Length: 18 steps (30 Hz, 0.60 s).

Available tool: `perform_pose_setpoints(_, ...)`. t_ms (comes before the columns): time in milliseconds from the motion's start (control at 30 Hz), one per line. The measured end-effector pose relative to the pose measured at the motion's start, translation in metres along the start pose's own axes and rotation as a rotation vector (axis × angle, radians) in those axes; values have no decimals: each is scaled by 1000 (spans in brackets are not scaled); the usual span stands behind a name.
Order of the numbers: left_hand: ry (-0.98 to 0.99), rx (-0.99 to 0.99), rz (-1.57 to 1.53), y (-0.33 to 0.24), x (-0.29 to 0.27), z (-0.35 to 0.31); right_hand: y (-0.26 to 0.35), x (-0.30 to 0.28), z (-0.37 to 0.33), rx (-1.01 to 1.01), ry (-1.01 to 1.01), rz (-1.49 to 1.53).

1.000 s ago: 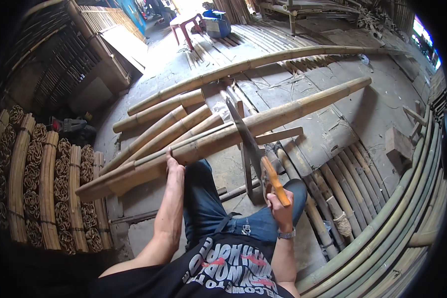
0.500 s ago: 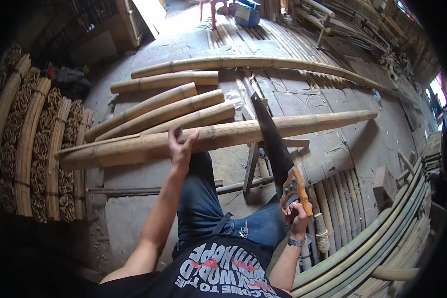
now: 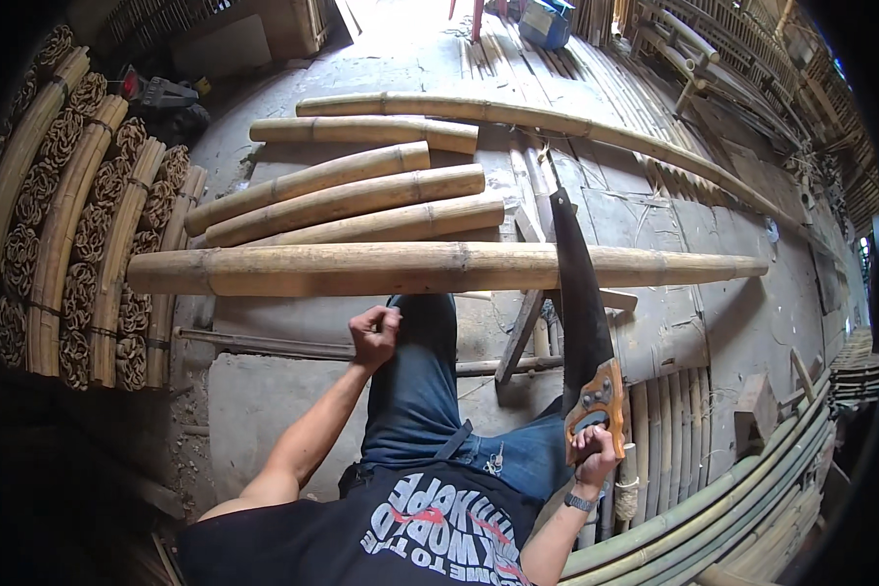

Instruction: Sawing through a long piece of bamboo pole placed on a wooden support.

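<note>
A thick bamboo pole (image 3: 361, 269) lies across in front of me, its middle over a wooden support (image 3: 520, 337). My left hand (image 3: 374, 334) is off the pole, just nearer to me than it, above my knee. Its fingers are curled into a fist, and nothing shows in them. My right hand (image 3: 594, 457) grips the orange-brown wooden handle of a handsaw (image 3: 581, 283). The saw's dark blade points away from me and passes across the pole, right of its middle. From this view I cannot tell whether the blade touches it.
Beyond the pole lie several shorter bamboo lengths (image 3: 347, 205) and another long pole (image 3: 557, 119). Tied bamboo bundles (image 3: 78, 234) stand at the left. Green bamboo poles (image 3: 698, 493) curve along the lower right, beside a wooden block (image 3: 755, 410). A blue container (image 3: 545, 23) sits at the far end.
My left hand has let go of the pole, drawn back toward me and closed. The pole's left end has swung slightly away from me. The saw stays in my right hand.
</note>
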<state>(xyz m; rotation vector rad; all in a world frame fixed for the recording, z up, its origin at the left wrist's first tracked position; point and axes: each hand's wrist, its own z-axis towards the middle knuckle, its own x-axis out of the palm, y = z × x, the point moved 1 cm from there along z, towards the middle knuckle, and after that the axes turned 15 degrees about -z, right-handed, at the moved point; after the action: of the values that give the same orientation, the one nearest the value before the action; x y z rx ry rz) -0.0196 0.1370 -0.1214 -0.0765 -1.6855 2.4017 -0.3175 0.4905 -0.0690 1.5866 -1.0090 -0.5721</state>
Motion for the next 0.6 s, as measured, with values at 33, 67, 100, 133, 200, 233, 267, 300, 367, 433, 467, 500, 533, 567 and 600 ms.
perform_pose_setpoints(33, -103, -156, 99, 28, -22, -3, -1, 0, -1, 0, 1, -27)
perform_pose_setpoints(67, -163, -197, 213, 65, -46, -2, 1, -1, 0, 26, 15, -47)
perform_pose_setpoints(100, -225, -237, 327, 93, -64, 1, -1, -3, 2, 35, 24, -53)
perform_pose_setpoints(133, -226, -351, 578, 105, -67, 5, -5, -9, 1, 38, -33, -9)
perform_pose_setpoints(200, -41, -390, 726, 142, -95, 10, -4, -11, 4, 56, -61, 19)
perform_pose_setpoints(233, 30, -359, 880, 168, -110, 13, 2, -10, 5, 73, 10, -43)
perform_pose_setpoints(267, 116, -504, 903, 160, -86, 24, 7, -14, -1, 87, -6, -44)
perform_pose_setpoints(300, 100, -509, 906, 170, -93, 34, 13, -10, -2, 112, 18, -39)
perform_pose_setpoints(367, 208, -572, 863, 191, -102, 49, 16, -4, -2, 114, 47, -76)
perform_pose_setpoints(433, 154, -550, 541, 190, -98, 62, 20, -3, -4, 88, 68, -84)
perform_pose_setpoints(467, -6, -545, -9, 183, -101, 65, 19, -1, -1, 90, 95, -96)
perform_pose_setpoints(500, -116, -562, -739, 169, -73, 75, 16, -12, -9, 74, 77, -108)
perform_pose_setpoints(533, -186, -535, -1227, 147, -59, 80, 18, -12, -11, 76, 55, -113)
perform_pose_setpoints(567, -189, -489, -1511, 130, -51, 83, 19, -10, -13, 78, 35, -115)
perform_pose_setpoints(600, -180, -453, -1676, 118, -49, 82, 22, -4, -14, 72, 18, -124)
